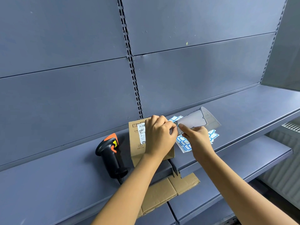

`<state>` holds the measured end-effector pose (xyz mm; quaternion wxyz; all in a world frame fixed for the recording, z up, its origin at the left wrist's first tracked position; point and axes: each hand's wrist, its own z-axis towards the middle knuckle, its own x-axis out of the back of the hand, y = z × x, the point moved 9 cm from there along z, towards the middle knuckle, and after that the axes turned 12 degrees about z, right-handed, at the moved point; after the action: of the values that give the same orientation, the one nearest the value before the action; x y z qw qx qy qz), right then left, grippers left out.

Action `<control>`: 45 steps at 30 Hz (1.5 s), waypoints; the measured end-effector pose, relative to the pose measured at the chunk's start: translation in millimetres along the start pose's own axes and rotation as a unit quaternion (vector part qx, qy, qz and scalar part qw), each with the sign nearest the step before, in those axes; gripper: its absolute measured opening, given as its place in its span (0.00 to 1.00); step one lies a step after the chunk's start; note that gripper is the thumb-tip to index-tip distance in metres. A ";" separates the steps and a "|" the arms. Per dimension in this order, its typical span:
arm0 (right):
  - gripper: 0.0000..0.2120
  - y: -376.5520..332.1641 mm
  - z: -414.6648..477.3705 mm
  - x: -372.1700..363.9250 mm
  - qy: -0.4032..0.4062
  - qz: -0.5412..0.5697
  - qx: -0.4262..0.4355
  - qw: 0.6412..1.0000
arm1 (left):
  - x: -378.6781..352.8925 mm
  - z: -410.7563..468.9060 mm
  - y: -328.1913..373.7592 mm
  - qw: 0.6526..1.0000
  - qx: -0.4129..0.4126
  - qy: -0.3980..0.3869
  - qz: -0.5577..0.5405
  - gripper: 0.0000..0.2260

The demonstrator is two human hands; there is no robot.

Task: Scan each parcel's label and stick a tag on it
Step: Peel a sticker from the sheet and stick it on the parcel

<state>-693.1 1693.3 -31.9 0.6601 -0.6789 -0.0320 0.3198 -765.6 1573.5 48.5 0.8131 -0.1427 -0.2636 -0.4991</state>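
Sticker sheet (pixel 193 121): held in right grip (pixel 197 140), corner pinched by left grip (pixel 159 135). On shelf (pixel 48 184): labelled parcel (pixel 136 153), scanner (pixel 110 153) beside it.

On the shelf (pixel 56 184), the scanner (pixel 110 153) lies left of the parcel (pixel 136 148), which sits by the back panel with its label (pixel 141 133) on top. Right of the parcel lie the tag sheets (pixel 183 144) — above them a backing sheet (pixel 193 121), the left grip (pixel 159 135) at its left end and the right grip (pixel 198 138) under it. Flattened cardboard (pixel 164 194) lies on the lower shelf (pixel 227 176) — before the parcel.
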 end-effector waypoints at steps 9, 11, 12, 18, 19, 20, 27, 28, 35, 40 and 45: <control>0.20 7.8 1.4 0.6 -0.016 0.028 -0.003 0.999 | -13.1 -5.5 -10.9 0.985 0.123 -0.057 -0.107 0.07; 0.21 9.3 1.5 1.3 -0.019 0.046 -0.005 0.999 | -16.2 -7.9 -13.7 0.977 0.152 -0.068 -0.134 0.06; 0.22 10.0 2.3 2.1 -0.024 0.057 -0.004 0.998 | -18.5 -9.2 -15.0 0.973 0.165 -0.076 -0.146 0.06; 0.09 12.0 1.6 6.2 -0.043 0.105 -0.010 0.994 | -32.8 -19.7 -22.0 0.919 0.265 -0.129 -0.263 0.06; 0.10 12.8 2.0 8.7 -0.040 0.109 -0.013 0.993 | -33.9 -21.0 -22.3 0.912 0.275 -0.131 -0.274 0.07; 0.08 13.4 2.6 11.2 -0.035 0.112 -0.014 0.993 | -35.7 -22.1 -22.7 0.907 0.283 -0.132 -0.283 0.07; 0.08 17.6 3.9 25.9 0.016 0.119 -0.023 0.993 | -40.0 -30.1 -24.2 0.879 0.328 -0.120 -0.324 0.06; 0.07 18.3 4.3 26.9 0.021 0.114 -0.025 0.993 | -39.8 -31.0 -25.3 0.878 0.332 -0.115 -0.325 0.05; 0.04 22.8 9.9 37.9 0.052 0.094 -0.040 0.993 | -36.9 -31.4 -38.8 0.868 0.364 -0.083 -0.328 0.06; 0.04 38.0 17.3 66.8 0.097 0.044 -0.077 0.991 | -37.4 -30.4 -47.0 0.866 0.372 -0.070 -0.325 0.06; 0.24 45.0 24.6 85.3 0.118 -0.025 -0.089 0.989 | -33.5 -29.8 -41.1 0.880 0.354 -0.069 -0.308 0.07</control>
<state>-654.2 1748.9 -104.7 0.6040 -0.7669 0.0014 0.2167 -805.7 1564.4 3.6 0.5944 0.2088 -0.5089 -0.5866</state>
